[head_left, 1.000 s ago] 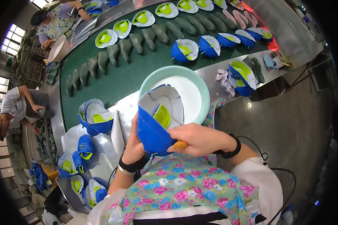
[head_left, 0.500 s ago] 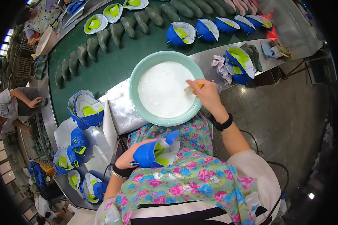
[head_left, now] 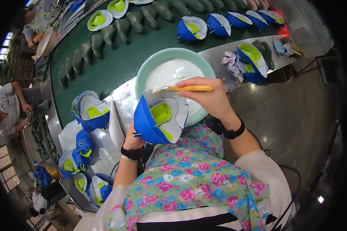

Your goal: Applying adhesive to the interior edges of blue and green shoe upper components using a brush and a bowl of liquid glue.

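the left hand (head_left: 133, 139), fingers mostly hidden, grips the blue shoe upper (head_left: 144, 121) at seven o'clock of the green basin (head_left: 176, 52); the right hand (head_left: 213, 96), closed round a brush (head_left: 192, 88), meets the upper's twelve-o'clock rim.

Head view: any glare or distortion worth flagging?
Head view: fisheye bows the edge of the green surface; glare on the metal sheet beside the basin; corners black; brush handle reads clear, its pale tip blends with white lining of the shoe upper.
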`<control>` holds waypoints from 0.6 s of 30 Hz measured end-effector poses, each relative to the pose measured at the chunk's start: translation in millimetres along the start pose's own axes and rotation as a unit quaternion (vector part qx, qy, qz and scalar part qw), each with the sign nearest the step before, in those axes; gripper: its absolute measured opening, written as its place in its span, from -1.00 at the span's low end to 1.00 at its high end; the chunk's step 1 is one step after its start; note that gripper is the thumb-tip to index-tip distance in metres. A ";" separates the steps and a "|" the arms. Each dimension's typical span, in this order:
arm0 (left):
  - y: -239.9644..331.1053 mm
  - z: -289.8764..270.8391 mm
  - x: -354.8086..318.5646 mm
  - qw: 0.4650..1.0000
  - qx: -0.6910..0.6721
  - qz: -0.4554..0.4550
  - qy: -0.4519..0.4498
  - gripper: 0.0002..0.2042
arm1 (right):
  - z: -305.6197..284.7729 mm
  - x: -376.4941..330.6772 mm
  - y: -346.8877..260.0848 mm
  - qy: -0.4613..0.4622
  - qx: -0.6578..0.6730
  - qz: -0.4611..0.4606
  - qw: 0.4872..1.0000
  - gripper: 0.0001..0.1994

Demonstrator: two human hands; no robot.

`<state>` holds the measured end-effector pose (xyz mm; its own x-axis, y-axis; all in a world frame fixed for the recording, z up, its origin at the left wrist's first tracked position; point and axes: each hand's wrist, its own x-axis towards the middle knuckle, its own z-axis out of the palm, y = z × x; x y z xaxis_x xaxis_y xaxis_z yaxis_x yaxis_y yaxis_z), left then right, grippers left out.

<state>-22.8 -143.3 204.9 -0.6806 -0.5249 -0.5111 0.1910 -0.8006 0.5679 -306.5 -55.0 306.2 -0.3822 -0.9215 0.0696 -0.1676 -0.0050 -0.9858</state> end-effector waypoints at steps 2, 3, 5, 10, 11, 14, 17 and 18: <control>0.2 5.0 5.9 0.998 0.050 0.003 -0.026 -0.66 | 2.6 6.0 -7.5 0.009 -0.011 0.017 1.000 -0.81; 0.7 6.2 7.3 0.995 0.087 0.013 -0.046 -0.65 | 3.3 7.1 -6.6 0.005 -0.009 -0.001 1.000 -0.82; 0.3 7.1 9.9 0.998 0.068 0.015 -0.008 -0.66 | 0.8 7.4 2.2 0.056 -0.016 -0.004 0.998 -0.84; 2.0 12.5 19.3 0.993 0.069 0.091 -0.008 -0.68 | -4.8 -21.8 22.0 0.134 -0.070 0.123 0.981 -0.84; 2.3 16.1 21.3 0.994 0.067 0.088 -0.009 -0.68 | -1.9 -29.2 20.7 0.125 -0.077 0.183 0.972 -0.82; 4.7 29.2 23.8 0.983 0.093 0.156 0.030 -0.68 | 8.2 -41.2 6.0 0.110 0.020 0.197 0.974 -0.80; 9.3 38.5 21.7 0.920 0.306 0.238 0.061 -0.64 | 9.2 -52.4 -21.3 0.088 0.103 0.238 0.962 -0.82; 10.5 40.5 21.8 0.918 0.318 0.226 0.070 -0.61 | 9.3 -55.2 -27.5 0.066 0.109 0.232 0.964 -0.82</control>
<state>-64.2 -151.5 225.9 -0.5271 -0.8299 -0.1831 -0.0499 -0.1849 0.9815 -272.3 -7.6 328.0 -0.4856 -0.7866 -0.3815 0.2394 0.3001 -0.9234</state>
